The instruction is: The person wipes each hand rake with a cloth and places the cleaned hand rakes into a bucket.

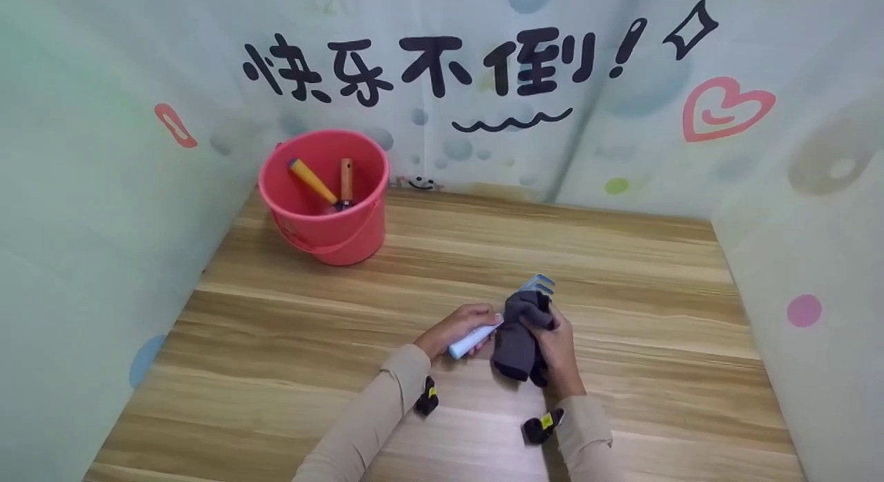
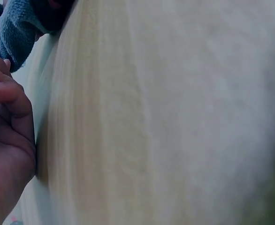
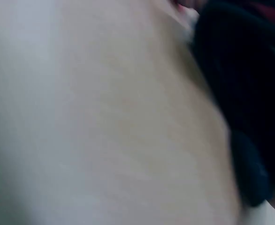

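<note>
My left hand (image 1: 469, 326) grips the pale blue handle of a small hand rake (image 1: 475, 339). Its blue tines point away to the upper right, past a dark grey cloth (image 1: 514, 344). With my right hand (image 1: 559, 340) I hold this cloth against the rake's neck, and it covers the middle of the tool. The left wrist view has the curled fingers of the left hand (image 2: 8, 108) at its edge, below a fold of the fuzzy cloth (image 2: 18, 35). In the right wrist view the cloth (image 3: 250, 93) looks dark and blurred, and most of the right hand is out of sight.
A pink bucket (image 1: 324, 237) stands at the back left of the wooden table (image 1: 621, 275). Inside it lean a tool with a yellow handle (image 1: 312, 181) and one with a wooden handle (image 1: 347, 178). Printed cloth walls (image 1: 483, 150) enclose the back and both sides.
</note>
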The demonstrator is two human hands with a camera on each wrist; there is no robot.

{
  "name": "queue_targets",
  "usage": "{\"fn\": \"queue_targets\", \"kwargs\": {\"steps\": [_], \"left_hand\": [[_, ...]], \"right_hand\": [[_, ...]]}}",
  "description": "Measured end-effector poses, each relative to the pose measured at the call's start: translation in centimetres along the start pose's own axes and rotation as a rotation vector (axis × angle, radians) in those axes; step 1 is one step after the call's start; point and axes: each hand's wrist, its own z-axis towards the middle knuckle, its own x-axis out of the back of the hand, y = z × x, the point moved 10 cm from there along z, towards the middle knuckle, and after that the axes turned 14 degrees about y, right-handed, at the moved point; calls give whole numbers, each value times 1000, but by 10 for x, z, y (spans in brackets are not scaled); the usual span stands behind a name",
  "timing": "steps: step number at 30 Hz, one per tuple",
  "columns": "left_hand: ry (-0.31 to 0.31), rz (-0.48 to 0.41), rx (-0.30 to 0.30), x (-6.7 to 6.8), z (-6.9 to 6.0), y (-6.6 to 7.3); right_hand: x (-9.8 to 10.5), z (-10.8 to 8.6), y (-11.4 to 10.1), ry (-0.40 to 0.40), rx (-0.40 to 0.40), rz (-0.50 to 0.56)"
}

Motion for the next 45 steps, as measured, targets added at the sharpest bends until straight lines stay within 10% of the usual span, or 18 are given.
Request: {"fn": "queue_targets", "kwargs": {"steps": [11,30,36,45], "left_hand": [[-88,-8,37,-5,-4,-1],[-17,-106,17,3,1,2],[86,-246,21,16,4,2],[104,-308,62,19,7,-3]], "right_hand": [[34,2,1,347,59,-155],[43,4,5,444,27,-14],[41,9,5,393,-12,190],[17,11,7,113,-87,110]]}}
